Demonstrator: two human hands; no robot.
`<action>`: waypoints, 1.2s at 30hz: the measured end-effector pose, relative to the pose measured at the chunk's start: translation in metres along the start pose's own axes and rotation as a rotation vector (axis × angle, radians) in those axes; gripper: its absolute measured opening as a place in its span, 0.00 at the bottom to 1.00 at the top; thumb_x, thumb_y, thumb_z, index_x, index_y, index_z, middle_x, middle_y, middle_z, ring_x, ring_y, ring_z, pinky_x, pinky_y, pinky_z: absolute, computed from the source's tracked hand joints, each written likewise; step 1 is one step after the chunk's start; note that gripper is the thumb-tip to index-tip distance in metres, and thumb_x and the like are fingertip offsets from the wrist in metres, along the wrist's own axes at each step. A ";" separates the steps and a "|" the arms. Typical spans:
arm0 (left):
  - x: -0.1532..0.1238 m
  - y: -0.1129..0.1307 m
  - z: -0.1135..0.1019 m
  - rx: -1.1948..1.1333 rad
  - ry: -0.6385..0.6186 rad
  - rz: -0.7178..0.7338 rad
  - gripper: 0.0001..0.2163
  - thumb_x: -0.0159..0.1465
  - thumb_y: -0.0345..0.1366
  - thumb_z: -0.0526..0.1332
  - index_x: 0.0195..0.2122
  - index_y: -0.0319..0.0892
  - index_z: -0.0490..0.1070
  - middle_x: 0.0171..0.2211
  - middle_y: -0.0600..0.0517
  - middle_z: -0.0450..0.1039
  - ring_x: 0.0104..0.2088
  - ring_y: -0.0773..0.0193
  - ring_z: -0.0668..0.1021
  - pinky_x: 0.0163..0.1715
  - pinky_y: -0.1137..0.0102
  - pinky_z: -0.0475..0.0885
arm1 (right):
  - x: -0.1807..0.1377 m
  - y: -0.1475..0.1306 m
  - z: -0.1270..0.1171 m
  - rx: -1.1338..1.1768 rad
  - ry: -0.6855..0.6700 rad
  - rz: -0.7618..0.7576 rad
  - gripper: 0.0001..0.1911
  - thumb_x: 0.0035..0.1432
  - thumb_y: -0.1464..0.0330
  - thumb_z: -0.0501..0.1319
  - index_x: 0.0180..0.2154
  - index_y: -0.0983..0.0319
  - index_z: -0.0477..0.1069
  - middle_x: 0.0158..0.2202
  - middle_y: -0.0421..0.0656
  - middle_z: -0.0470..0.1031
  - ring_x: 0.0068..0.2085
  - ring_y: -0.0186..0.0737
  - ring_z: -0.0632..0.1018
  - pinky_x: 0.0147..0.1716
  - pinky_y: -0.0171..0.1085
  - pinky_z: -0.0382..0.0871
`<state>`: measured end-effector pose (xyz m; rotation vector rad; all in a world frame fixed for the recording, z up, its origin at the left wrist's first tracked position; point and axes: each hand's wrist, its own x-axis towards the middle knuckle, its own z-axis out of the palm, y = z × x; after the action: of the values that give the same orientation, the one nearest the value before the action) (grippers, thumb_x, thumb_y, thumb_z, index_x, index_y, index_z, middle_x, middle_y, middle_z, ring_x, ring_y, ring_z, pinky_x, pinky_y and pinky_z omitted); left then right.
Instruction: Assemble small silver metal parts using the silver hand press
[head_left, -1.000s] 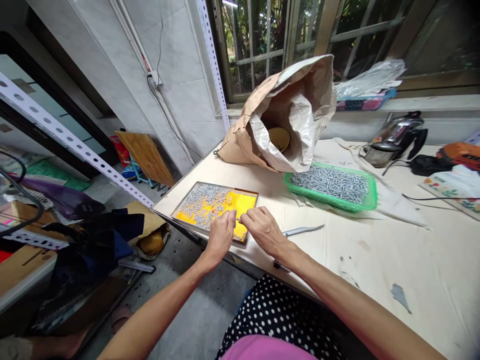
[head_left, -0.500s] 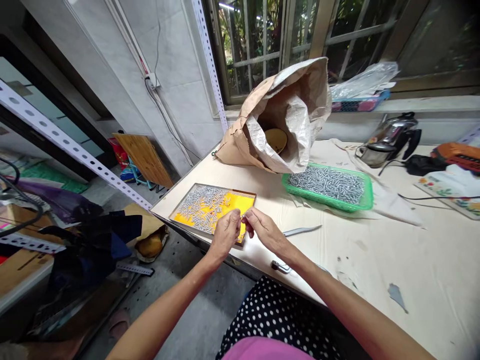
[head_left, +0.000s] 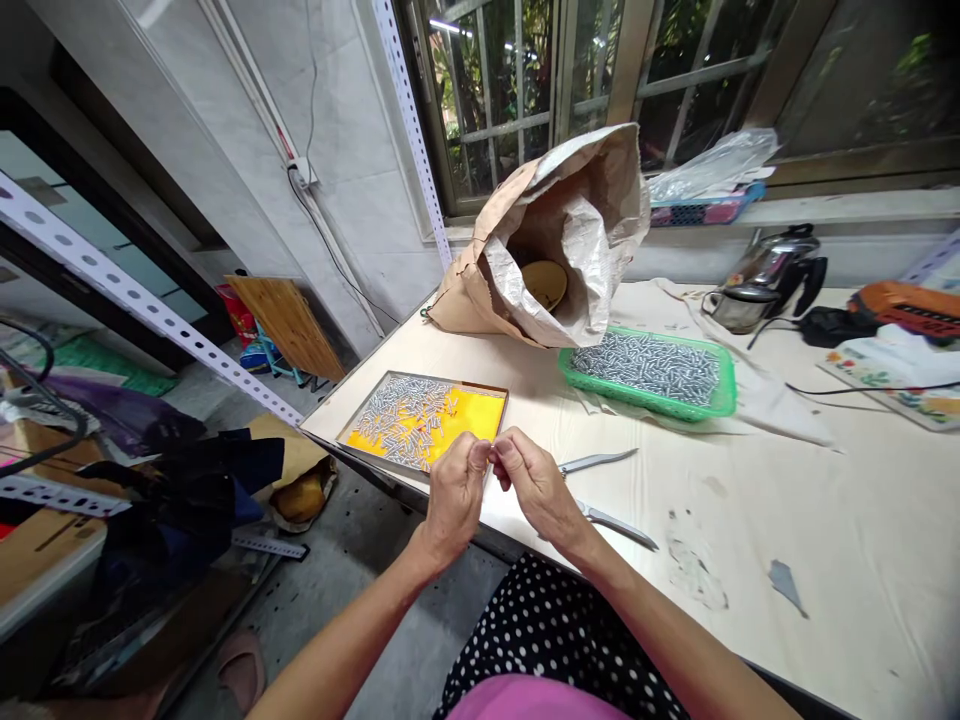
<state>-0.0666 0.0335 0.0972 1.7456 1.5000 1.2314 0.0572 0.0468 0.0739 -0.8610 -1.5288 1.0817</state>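
Metal pins [head_left: 405, 412]: silver-grey, slim, shiny, loose, thickest toward the far left. We find them on the yellow floor of a shallow tray [head_left: 480, 410], beyond and left of the left hand [head_left: 456, 490]. Left hand: fingers curled closed. Right hand [head_left: 536, 488]: fingers bent, thumb pinched in, tips meeting the left's; we cannot tell what lies between. Against half a second ago, we note both hands nearer the body and a grey blade [head_left: 622, 525], beside the right wrist, more exposed.
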 end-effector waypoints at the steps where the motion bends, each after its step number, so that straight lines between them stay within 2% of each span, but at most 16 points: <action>1: 0.001 0.000 0.001 -0.106 -0.042 -0.077 0.23 0.66 0.56 0.51 0.24 0.43 0.60 0.21 0.56 0.59 0.23 0.69 0.63 0.24 0.73 0.61 | -0.001 -0.001 -0.001 -0.008 -0.003 -0.003 0.22 0.68 0.51 0.45 0.30 0.58 0.60 0.26 0.38 0.64 0.27 0.34 0.68 0.27 0.34 0.64; 3: 0.003 0.001 0.001 -0.386 -0.187 -0.306 0.24 0.64 0.60 0.53 0.24 0.44 0.56 0.18 0.59 0.53 0.17 0.72 0.55 0.16 0.76 0.54 | -0.002 -0.001 -0.005 -0.031 -0.014 -0.017 0.21 0.69 0.51 0.45 0.30 0.58 0.60 0.25 0.38 0.64 0.27 0.34 0.68 0.27 0.34 0.63; 5: 0.006 0.002 -0.001 -0.658 -0.385 -0.566 0.25 0.62 0.61 0.55 0.24 0.44 0.53 0.16 0.63 0.47 0.15 0.75 0.47 0.12 0.78 0.46 | -0.004 -0.001 -0.011 -0.063 -0.037 -0.025 0.21 0.69 0.53 0.44 0.30 0.58 0.61 0.25 0.37 0.64 0.27 0.34 0.67 0.27 0.34 0.62; 8: 0.009 0.003 -0.007 -0.904 -0.654 -0.830 0.25 0.62 0.57 0.59 0.23 0.44 0.51 0.15 0.64 0.45 0.14 0.76 0.43 0.09 0.81 0.42 | -0.007 -0.002 -0.020 -0.121 -0.087 -0.042 0.21 0.69 0.54 0.44 0.29 0.58 0.59 0.25 0.37 0.63 0.27 0.34 0.66 0.28 0.35 0.61; 11: 0.008 0.004 -0.014 -1.026 -0.799 -0.948 0.23 0.65 0.50 0.60 0.23 0.43 0.50 0.15 0.63 0.46 0.14 0.76 0.43 0.08 0.82 0.42 | -0.009 -0.002 -0.028 -0.166 -0.152 -0.056 0.22 0.69 0.53 0.43 0.28 0.58 0.58 0.24 0.36 0.62 0.27 0.34 0.65 0.29 0.35 0.60; 15: 0.003 0.007 -0.012 -1.026 -0.862 -0.978 0.23 0.67 0.47 0.58 0.22 0.43 0.48 0.15 0.62 0.45 0.14 0.76 0.42 0.09 0.82 0.40 | -0.010 0.002 -0.036 -0.108 -0.260 0.022 0.24 0.69 0.51 0.42 0.28 0.58 0.59 0.24 0.36 0.62 0.27 0.33 0.64 0.28 0.34 0.60; 17: -0.001 0.008 -0.006 -0.904 -0.846 -0.940 0.23 0.66 0.50 0.57 0.22 0.44 0.48 0.15 0.62 0.44 0.14 0.75 0.43 0.10 0.81 0.40 | -0.010 0.005 -0.039 -0.080 -0.278 0.084 0.24 0.68 0.50 0.43 0.27 0.59 0.59 0.23 0.36 0.62 0.26 0.33 0.64 0.28 0.34 0.60; 19: -0.008 0.008 0.002 -0.680 -0.682 -0.794 0.23 0.66 0.54 0.54 0.23 0.44 0.51 0.16 0.62 0.45 0.15 0.74 0.46 0.11 0.79 0.45 | -0.010 0.007 -0.040 -0.102 -0.255 0.133 0.24 0.68 0.50 0.43 0.27 0.58 0.59 0.22 0.35 0.62 0.25 0.33 0.64 0.27 0.34 0.60; 21: -0.015 0.008 0.009 -0.381 -0.410 -0.510 0.19 0.67 0.52 0.54 0.26 0.44 0.57 0.19 0.59 0.53 0.17 0.71 0.56 0.15 0.77 0.55 | -0.010 0.008 -0.041 -0.149 -0.204 0.159 0.24 0.68 0.51 0.43 0.27 0.58 0.60 0.22 0.35 0.62 0.24 0.33 0.65 0.26 0.34 0.60; 23: -0.021 0.006 0.015 -0.091 -0.200 -0.196 0.13 0.67 0.47 0.55 0.30 0.44 0.63 0.26 0.54 0.64 0.26 0.66 0.67 0.26 0.73 0.64 | -0.011 0.006 -0.041 -0.198 -0.147 0.149 0.23 0.69 0.54 0.43 0.26 0.58 0.60 0.23 0.36 0.63 0.25 0.33 0.66 0.26 0.35 0.60; 25: -0.024 0.003 0.018 0.110 -0.142 0.001 0.09 0.67 0.41 0.55 0.32 0.44 0.66 0.33 0.50 0.67 0.34 0.62 0.70 0.35 0.70 0.66 | -0.013 0.004 -0.039 -0.254 -0.105 0.104 0.21 0.69 0.57 0.44 0.26 0.58 0.59 0.23 0.36 0.64 0.26 0.34 0.67 0.28 0.35 0.60; 28: -0.024 0.000 0.020 0.195 -0.131 0.056 0.10 0.68 0.39 0.52 0.29 0.45 0.64 0.30 0.51 0.65 0.33 0.62 0.69 0.36 0.70 0.65 | -0.017 0.004 -0.035 -0.348 -0.060 0.002 0.19 0.70 0.60 0.44 0.28 0.58 0.59 0.25 0.37 0.65 0.28 0.35 0.68 0.29 0.35 0.61; 30: -0.022 0.000 0.022 0.114 -0.137 -0.014 0.11 0.68 0.40 0.52 0.28 0.44 0.62 0.27 0.52 0.62 0.30 0.64 0.67 0.32 0.71 0.64 | -0.019 0.009 -0.032 -0.436 -0.002 -0.100 0.17 0.71 0.62 0.43 0.29 0.57 0.59 0.27 0.38 0.66 0.29 0.36 0.69 0.30 0.35 0.62; 32: -0.018 0.002 0.023 -0.102 -0.191 -0.197 0.13 0.68 0.44 0.53 0.28 0.44 0.60 0.24 0.56 0.58 0.24 0.68 0.62 0.23 0.75 0.60 | -0.021 0.017 -0.030 -0.550 0.042 -0.222 0.17 0.71 0.64 0.42 0.30 0.58 0.59 0.28 0.40 0.66 0.30 0.37 0.69 0.31 0.36 0.62; 33: -0.016 0.002 0.022 -0.252 -0.257 -0.340 0.14 0.67 0.46 0.54 0.28 0.44 0.59 0.23 0.58 0.55 0.21 0.70 0.58 0.19 0.76 0.56 | -0.023 0.022 -0.030 -0.611 0.049 -0.283 0.17 0.71 0.65 0.42 0.30 0.58 0.59 0.29 0.41 0.66 0.30 0.37 0.68 0.32 0.36 0.62; 36: -0.009 0.002 0.016 -0.702 -0.576 -0.831 0.16 0.65 0.47 0.58 0.29 0.43 0.57 0.20 0.62 0.47 0.16 0.75 0.48 0.12 0.80 0.44 | -0.028 0.035 -0.035 -0.734 -0.014 -0.442 0.18 0.71 0.67 0.42 0.29 0.58 0.61 0.27 0.42 0.66 0.30 0.39 0.67 0.32 0.37 0.62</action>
<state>-0.0511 0.0273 0.0886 0.7578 1.0552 0.6052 0.0971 0.0398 0.0334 -0.9206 -2.0416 0.1879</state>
